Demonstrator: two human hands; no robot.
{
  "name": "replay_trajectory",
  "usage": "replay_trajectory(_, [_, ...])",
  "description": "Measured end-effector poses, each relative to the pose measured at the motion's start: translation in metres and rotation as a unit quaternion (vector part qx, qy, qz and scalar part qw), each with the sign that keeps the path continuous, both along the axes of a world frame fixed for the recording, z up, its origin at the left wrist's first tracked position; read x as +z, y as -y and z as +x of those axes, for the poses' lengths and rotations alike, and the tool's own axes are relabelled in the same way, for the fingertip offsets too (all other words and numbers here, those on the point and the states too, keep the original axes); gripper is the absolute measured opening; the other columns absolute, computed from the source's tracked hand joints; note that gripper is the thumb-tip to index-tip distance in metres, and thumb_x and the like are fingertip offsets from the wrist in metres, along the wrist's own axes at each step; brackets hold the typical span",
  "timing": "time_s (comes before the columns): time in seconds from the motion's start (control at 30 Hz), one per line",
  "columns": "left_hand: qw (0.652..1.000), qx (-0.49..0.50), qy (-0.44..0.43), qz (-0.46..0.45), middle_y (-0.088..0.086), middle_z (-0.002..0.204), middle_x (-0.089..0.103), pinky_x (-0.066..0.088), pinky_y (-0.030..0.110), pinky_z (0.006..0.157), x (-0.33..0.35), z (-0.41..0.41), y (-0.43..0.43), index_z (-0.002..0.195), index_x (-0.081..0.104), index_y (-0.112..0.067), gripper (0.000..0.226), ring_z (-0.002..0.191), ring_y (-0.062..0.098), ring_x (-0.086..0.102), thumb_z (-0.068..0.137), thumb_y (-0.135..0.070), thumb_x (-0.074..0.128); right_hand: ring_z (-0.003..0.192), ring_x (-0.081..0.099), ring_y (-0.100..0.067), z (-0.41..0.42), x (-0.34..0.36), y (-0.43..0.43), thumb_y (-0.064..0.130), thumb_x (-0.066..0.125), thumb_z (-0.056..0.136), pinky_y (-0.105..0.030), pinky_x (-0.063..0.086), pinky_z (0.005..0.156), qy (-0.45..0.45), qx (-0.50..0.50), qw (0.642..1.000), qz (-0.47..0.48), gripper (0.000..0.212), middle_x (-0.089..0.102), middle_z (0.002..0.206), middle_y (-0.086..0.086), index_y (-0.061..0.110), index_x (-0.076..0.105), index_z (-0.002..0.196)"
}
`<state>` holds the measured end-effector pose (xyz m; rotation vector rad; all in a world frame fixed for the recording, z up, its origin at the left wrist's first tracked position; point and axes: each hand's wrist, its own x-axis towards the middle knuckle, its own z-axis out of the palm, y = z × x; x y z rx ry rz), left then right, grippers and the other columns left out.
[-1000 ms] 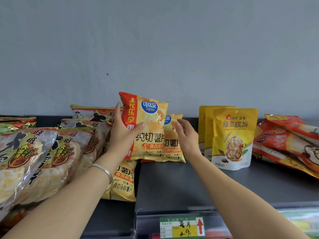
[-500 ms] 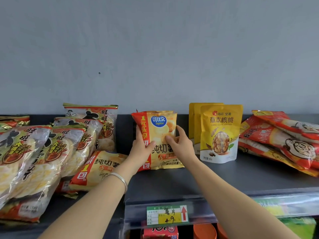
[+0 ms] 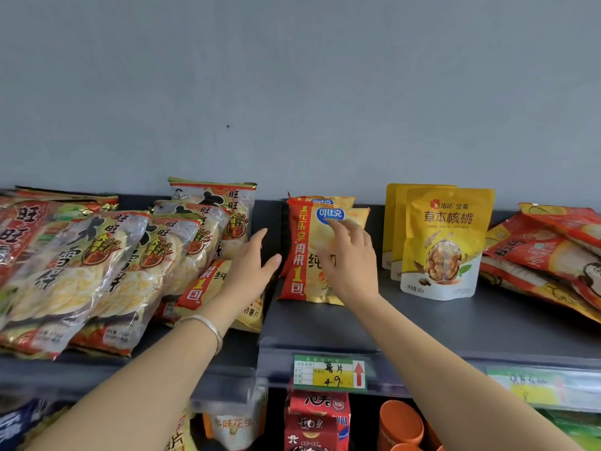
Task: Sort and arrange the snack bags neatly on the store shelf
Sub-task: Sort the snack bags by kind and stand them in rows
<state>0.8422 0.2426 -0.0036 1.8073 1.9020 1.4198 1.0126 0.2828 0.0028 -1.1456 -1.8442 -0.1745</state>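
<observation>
The upright potato chip bag (image 3: 304, 255) on the grey shelf (image 3: 422, 323) is touched by the spread right hand (image 3: 349, 265), while the empty, unclenched left hand (image 3: 252, 271) is held just left of it.

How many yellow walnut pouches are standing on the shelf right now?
2, maybe 3. The front pouch stands right of the chip bags; a second sits behind it, offset left, with another edge possibly a third, mostly hidden.
</observation>
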Motion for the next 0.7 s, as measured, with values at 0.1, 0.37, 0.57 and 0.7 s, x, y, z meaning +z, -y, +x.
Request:
replay_trajectory(0.1, [0.998,0.035,-0.055,-0.023,0.005,0.150,0.033,0.034,0.038,0.106,-0.009,-0.028,0.013,0.145,0.029,-0.023,0.056,0.136,0.023,0.034,0.094,-0.028,0.052,0.136,0.035,-0.025,-0.011,-0.001,0.010,0.033,0.053,0.096,-0.040,0.037,0.105,0.037,0.003,0.999,0.011,0.047,0.040,0.147,-0.005,0.021,0.044,0.141])
replay_trajectory(0.37, [0.979,0.139,-0.104,-0.106,0.009,0.136,0.049,0.045,0.040,0.096,-0.013,-0.069,0.024,0.141,0.035,-0.022,0.061,0.121,0.029,0.049,0.087,-0.036,0.060,0.127,0.045,-0.025,-0.064,-0.007,0.036,0.032,0.050,0.097,-0.038,0.047,0.097,0.163,0.148,0.973,-0.071,0.048,0.041,0.141,-0.006,0.018,0.042,0.142])
replay_trajectory(0.57, [0.976,0.102,-0.007,-0.191,0.010,0.119,0.060,0.046,0.038,0.095,-0.016,-0.087,0.021,0.121,0.053,-0.009,0.045,0.109,0.028,0.055,0.087,-0.036,0.063,0.128,0.047,-0.034,-0.106,-0.019,0.039,0.046,0.046,0.097,-0.044,0.043,0.102,0.320,0.109,0.908,-0.248,0.067,0.038,0.148,-0.016,0.019,0.019,0.151])
replay_trajectory(0.7, [0.961,0.088,0.077,-0.250,0.015,0.137,0.045,0.038,0.037,0.102,-0.013,-0.098,0.017,0.139,0.037,-0.004,0.068,0.126,0.032,0.044,0.088,-0.044,0.057,0.117,0.055,-0.034,-0.115,-0.026,0.043,0.045,0.048,0.096,-0.042,0.046,0.093,0.334,0.085,0.897,-0.277,0.073,0.053,0.133,-0.017,0.016,0.012,0.152])
